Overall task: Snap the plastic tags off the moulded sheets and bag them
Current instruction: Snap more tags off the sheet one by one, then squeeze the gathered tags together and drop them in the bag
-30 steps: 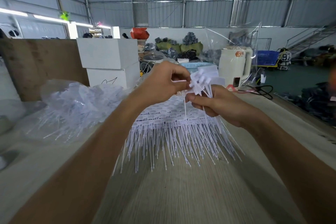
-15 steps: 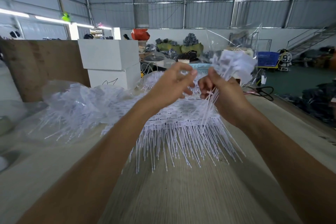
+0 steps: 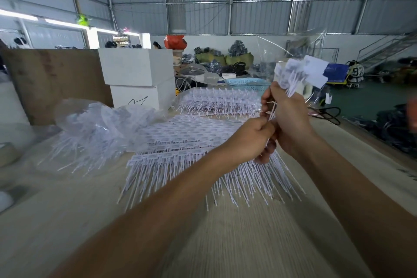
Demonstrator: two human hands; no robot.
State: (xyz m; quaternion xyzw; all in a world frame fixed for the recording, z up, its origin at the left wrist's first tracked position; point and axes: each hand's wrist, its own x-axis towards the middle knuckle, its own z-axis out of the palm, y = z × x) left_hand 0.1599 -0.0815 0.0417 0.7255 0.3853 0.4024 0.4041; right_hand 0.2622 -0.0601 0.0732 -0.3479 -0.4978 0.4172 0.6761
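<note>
My right hand [image 3: 291, 117] grips a bunch of loose white plastic tags [image 3: 302, 72] by their stems, flat heads fanned out above the fist. My left hand [image 3: 255, 137] is closed around the lower ends of the same stems, just below and left of the right hand. Under both hands, moulded sheets of tags [image 3: 180, 140] lie stacked on the wooden table [image 3: 203, 232], thin stems pointing toward me. A second stack of sheets [image 3: 216, 101] lies farther back. A clear plastic bag [image 3: 99, 128] holding loose tags lies at the left.
Two stacked white boxes [image 3: 137, 79] and a brown board [image 3: 52, 83] stand at the back left. A light blue basket [image 3: 246, 82] sits behind the far sheets, a clear bag [image 3: 270, 52] stands upright near it, and a black cable [image 3: 327, 113] lies at the right edge.
My right hand has lifted the bunch up and to the right. My left hand has dropped from the tag heads to the lower stems and closed round them.
</note>
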